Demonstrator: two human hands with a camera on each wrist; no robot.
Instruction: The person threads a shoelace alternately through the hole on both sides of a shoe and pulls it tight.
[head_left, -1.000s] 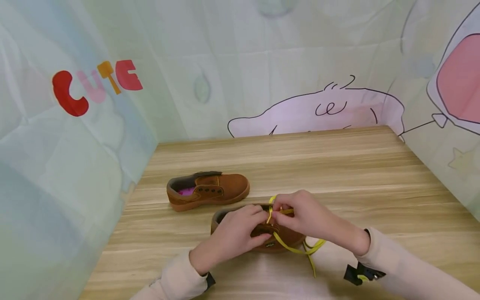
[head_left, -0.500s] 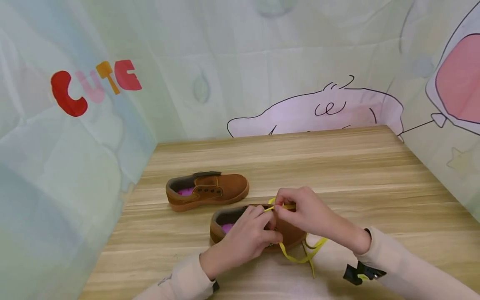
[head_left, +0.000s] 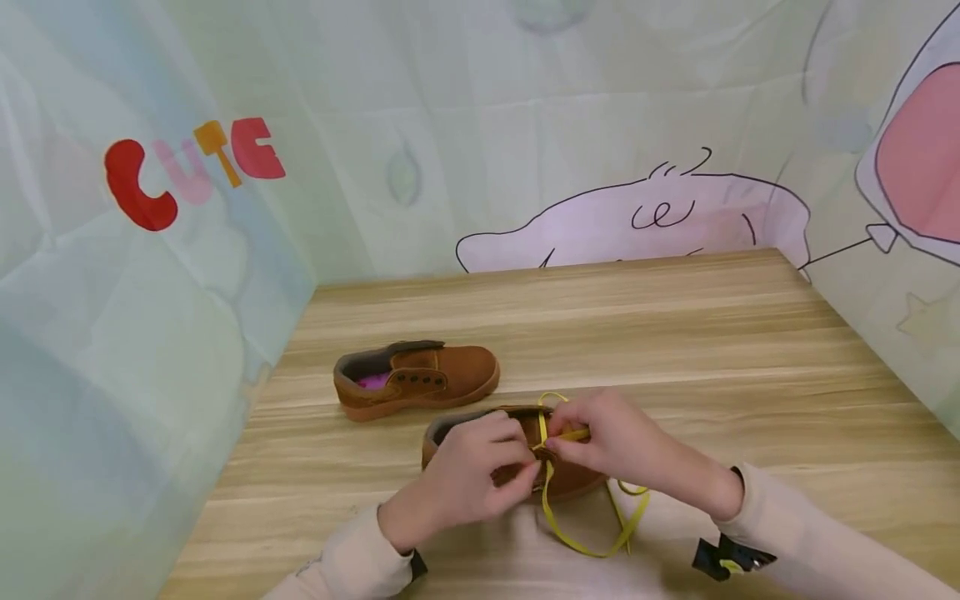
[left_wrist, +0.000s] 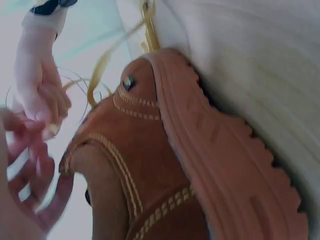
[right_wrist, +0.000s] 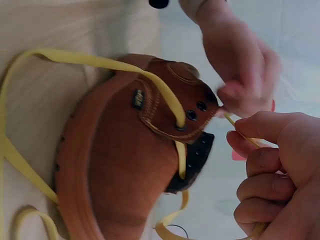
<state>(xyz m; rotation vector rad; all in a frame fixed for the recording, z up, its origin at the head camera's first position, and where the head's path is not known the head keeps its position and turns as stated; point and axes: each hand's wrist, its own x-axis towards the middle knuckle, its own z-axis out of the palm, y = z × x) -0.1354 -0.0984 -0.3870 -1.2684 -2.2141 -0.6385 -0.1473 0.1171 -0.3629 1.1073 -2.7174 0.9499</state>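
Yellow lace point(right_wrist: 172, 102): loop droops nearer; left grip point(head_left: 472, 475): shifted left, fingers at flap point(right_wrist: 190, 99), hold unclear; right grip point(head_left: 611, 429): pinches lace; brown shoe point(right_wrist: 135, 165): near side of desk point(head_left: 735, 333).

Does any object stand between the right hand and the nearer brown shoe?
Nothing visible blocks the way. The right hand pinches the yellow shoelace close to the nearer brown shoe; the other brown shoe stands farther back, outside that gap.

A cloth-walled booth point(head_left: 60, 350) is seen, its wood-grain tabletop point(head_left: 712, 333) enclosed by sheeting point(head_left: 480, 133) printed with cartoon drawings point(head_left: 570, 233)
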